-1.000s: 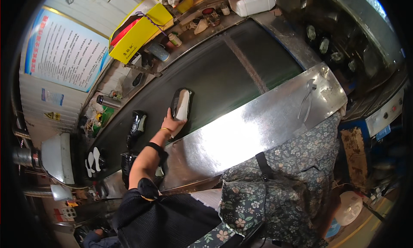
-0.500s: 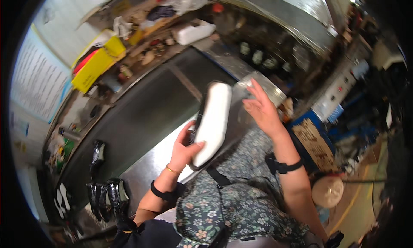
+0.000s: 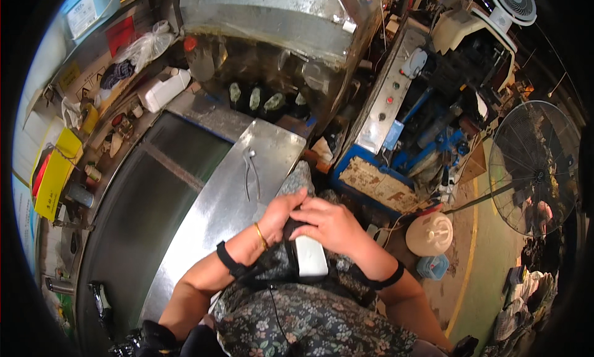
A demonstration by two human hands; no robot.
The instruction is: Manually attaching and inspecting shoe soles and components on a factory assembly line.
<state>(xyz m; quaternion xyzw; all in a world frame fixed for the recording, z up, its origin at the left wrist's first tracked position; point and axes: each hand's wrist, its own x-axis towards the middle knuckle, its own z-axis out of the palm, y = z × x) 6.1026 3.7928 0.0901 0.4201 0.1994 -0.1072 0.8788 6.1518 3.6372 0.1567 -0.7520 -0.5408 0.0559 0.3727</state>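
A shoe is held low against my apron, its white sole turned up and its heel or toe end pointing toward me. My left hand is closed at its far end, thumb pressed near the right fingers. My right hand grips the shoe from the right with bent fingers. The two hands meet and cover much of the dark upper. Beyond them, a pair of pincers with thin handles lies on the shiny metal plate.
A dark conveyor belt runs along the left, with a black shoe near its lower end. Green-topped pieces stand under the metal hood. To the right are a blue-framed machine, a beige jug and a large fan.
The view has swung to the right. The shoe has come down close to my body, its sole now partly covered. My right hand, earlier raised and open, has closed on it beside the left.
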